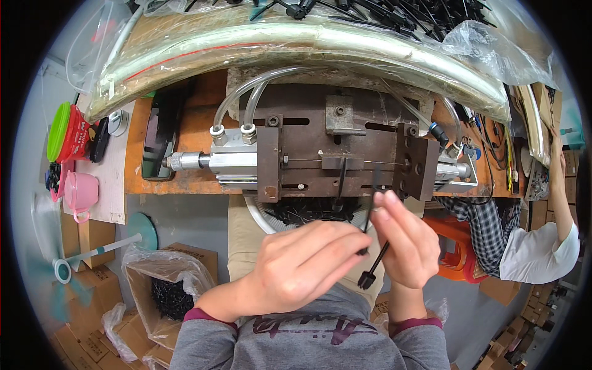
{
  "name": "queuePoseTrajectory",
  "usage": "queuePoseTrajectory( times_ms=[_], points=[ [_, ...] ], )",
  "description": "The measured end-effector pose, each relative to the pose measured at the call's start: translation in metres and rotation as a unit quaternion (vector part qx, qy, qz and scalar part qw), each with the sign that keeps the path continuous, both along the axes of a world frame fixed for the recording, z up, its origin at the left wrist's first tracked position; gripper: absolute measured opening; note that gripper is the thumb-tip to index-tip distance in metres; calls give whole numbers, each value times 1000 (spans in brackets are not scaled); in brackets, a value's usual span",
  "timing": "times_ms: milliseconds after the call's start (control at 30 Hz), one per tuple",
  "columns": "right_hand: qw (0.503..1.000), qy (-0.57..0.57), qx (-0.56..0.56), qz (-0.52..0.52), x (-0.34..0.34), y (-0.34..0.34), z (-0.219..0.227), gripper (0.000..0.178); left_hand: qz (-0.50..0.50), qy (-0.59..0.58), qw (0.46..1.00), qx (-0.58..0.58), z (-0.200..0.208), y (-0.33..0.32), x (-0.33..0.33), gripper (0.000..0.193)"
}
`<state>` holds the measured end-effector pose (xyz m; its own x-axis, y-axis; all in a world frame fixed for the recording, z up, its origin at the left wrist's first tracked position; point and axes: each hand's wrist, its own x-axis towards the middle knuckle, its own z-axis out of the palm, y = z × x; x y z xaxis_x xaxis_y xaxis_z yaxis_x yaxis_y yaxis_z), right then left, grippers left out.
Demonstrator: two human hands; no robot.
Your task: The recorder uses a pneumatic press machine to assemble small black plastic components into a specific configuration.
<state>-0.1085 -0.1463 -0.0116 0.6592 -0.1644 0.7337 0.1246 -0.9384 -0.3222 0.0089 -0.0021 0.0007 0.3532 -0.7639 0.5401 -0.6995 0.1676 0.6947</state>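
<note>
Closest to the camera, two bare hands are raised together, with thin black plastic pieces between them. Left hand (302, 268) has its fingers curled and seems to grasp the first black stem (370, 217) near its lower end; the upper part of it rises beside the fingertips of the right hand (404, 243) (whether these touch it also, I cannot tell). Right hand pinches the second black stem (368, 279), whose toothed head hangs below the fingers.

I judge that the step in hand is the handling of single pieces, perhaps arranging them between the fingers; the next move seems to call for a light pinch and careful aim, because the stems are slender.

Just beyond the hands is a dark metal fixture (302, 142) on the wooden surface (200, 117), with one more black piece (342, 179) at its central block. Silver cylinders flank it, one on the left (233, 163), one on the right (453, 169). Beneath the hands, partly hidden, is a white basin (254, 214) of black pieces. Far to their right, another person (536, 253) extends an arm.
</note>
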Motion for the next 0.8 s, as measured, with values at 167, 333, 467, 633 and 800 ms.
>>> queuePoseTrajectory(
  times_ms=[167,333,467,633,800],
  points=[
    [990,-45,94,-91,-15,-11,-5,54,113,-134,983,60,-10,-2,2,31],
    [940,-92,328,17,-25,-5,-1,102,133,-234,957,109,-24,-15,2,27],
    [914,-116,381,74,-23,0,7,96,126,-243,953,127,-17,-19,4,25],
    [942,-78,313,91,-24,-8,8,69,126,-248,949,148,-16,-18,5,26],
    [982,47,184,-2,-21,1,23,37,121,-252,950,137,-16,-17,7,26]
  ],
)
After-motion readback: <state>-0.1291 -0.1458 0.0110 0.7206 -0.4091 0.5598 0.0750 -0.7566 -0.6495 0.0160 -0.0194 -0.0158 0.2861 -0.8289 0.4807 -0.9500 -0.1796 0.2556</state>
